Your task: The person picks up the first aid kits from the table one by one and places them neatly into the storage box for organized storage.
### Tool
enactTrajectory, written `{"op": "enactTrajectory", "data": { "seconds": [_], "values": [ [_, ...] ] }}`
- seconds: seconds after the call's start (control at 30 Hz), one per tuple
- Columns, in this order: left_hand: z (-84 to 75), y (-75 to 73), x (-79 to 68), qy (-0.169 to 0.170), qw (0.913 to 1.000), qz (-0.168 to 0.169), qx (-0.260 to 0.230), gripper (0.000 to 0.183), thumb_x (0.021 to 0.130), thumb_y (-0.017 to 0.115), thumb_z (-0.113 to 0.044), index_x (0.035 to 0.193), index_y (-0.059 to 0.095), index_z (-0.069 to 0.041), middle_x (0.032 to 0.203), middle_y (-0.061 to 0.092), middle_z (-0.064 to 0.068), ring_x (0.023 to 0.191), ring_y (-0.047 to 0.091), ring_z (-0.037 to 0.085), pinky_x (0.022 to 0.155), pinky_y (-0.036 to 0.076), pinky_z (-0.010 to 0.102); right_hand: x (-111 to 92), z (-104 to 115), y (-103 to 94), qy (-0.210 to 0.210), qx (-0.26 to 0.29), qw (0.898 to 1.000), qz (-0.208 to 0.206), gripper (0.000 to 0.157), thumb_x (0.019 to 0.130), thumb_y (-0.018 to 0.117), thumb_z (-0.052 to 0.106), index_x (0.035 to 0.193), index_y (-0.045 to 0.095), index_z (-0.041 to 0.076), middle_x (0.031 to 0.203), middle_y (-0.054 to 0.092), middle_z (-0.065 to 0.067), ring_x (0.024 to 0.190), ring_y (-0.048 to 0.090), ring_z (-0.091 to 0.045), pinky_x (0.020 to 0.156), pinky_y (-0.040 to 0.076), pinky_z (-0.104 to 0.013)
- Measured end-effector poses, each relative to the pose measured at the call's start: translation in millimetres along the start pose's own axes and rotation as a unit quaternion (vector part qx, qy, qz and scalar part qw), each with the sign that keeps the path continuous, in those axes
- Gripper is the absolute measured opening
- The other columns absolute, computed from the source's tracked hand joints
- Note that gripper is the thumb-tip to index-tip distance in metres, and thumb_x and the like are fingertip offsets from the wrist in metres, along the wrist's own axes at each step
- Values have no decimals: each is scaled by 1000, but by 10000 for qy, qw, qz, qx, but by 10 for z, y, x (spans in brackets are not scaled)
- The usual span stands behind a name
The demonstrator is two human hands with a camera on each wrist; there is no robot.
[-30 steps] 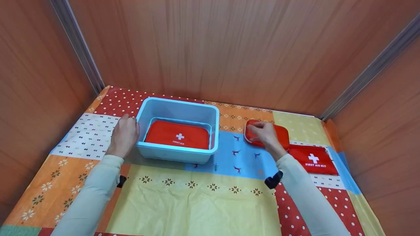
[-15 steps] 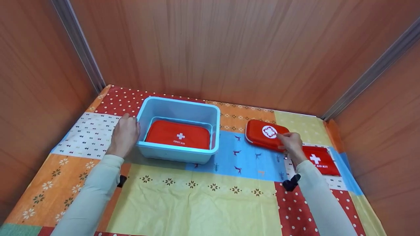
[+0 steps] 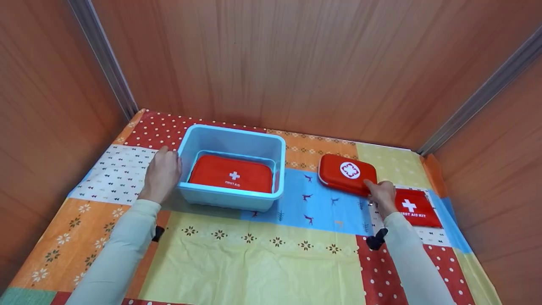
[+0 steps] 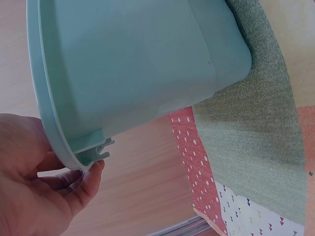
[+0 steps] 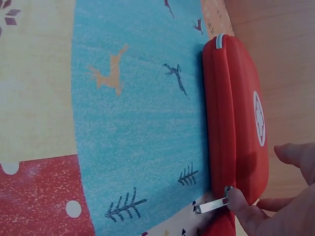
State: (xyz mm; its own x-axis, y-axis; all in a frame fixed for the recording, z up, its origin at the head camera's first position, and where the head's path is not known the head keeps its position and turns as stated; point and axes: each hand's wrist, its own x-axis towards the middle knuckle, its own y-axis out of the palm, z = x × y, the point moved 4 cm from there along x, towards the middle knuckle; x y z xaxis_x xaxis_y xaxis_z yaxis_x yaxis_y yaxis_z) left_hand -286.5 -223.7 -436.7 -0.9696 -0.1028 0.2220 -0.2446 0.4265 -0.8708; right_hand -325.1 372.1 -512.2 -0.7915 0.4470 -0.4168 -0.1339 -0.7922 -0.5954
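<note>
**Your left hand (image 3: 162, 173) on the bin (image 3: 230, 190), your right hand (image 3: 383, 197) at the hard case (image 3: 338, 178)**

Your left thumb and fingers pinch the rim at the left side of the pale blue bin, where a red FIRST AID pouch (image 3: 230, 171) lies inside. To the right of the bin, the red hard case with its round white emblem lies on the patchwork cloth (image 3: 254, 262). Your right thumb touches its near right corner, beside the metal zipper pull (image 5: 211, 205); your index finger stands apart from the thumb. You cannot tell whether that hand pinches the case. Farther right and nearer you, a red FIRST AID KIT pouch (image 3: 419, 212) lies partly behind your hand.
</note>
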Motion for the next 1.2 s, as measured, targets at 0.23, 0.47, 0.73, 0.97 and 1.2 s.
{"op": "enactTrajectory", "data": {
  "seconds": [0.23, 0.47, 0.73, 0.97, 1.2],
  "values": [
    [4, 1, -1, -30, 10000, 90, 5, 32, 96, 60, -12, 115, 59, 14, 103, 56, 26, 113, 59, 47, 92, 51, 58, 59, -78, 13, 127, 224, 9997, 57, 65, 96, 54, 49, 139, 35, 3, 119, 49, -10, 108, 52, -26, 91, 47, -31],
    [-6, -14, 3, -3, 10000, 62, 19, 33, 95, 61, -13, 116, 59, 13, 105, 56, 25, 114, 58, 47, 92, 51, 59, 128, -135, 49, 115, 382, 9992, 5, 72, 95, 53, 50, 142, 34, 0, 129, 49, -17, 110, 53, -30, 89, 50, -33],
    [-8, -32, 6, 60, 9999, -46, 71, 32, 94, 62, -11, 114, 59, 15, 102, 56, 26, 110, 60, 47, 90, 52, 58, 122, -136, 91, 360, 1330, 9895, 429, 77, 97, 56, 41, 152, 18, 2, 146, 37, -17, 126, 46, -30, 106, 47, -35],
    [-9, -17, -11, 182, 9996, -92, 181, 31, 94, 62, -11, 111, 60, 15, 101, 56, 27, 110, 60, 48, 90, 52, 59, 134, -137, 67, 927, 1967, 9753, 388, 73, 97, 59, 32, 153, 18, 11, 143, 42, -10, 103, 64, -23, 97, 52, -27],
    [-9, -4, -4, 104, 9999, -25, 117, 31, 95, 61, -11, 112, 59, 15, 103, 56, 28, 111, 60, 49, 91, 50, 60, 196, -171, 51, 1096, 2045, 9726, 158, 69, 94, 65, 29, 150, 28, 10, 130, 46, -8, 93, 59, -19, 79, 53, -19]
  ]
}}
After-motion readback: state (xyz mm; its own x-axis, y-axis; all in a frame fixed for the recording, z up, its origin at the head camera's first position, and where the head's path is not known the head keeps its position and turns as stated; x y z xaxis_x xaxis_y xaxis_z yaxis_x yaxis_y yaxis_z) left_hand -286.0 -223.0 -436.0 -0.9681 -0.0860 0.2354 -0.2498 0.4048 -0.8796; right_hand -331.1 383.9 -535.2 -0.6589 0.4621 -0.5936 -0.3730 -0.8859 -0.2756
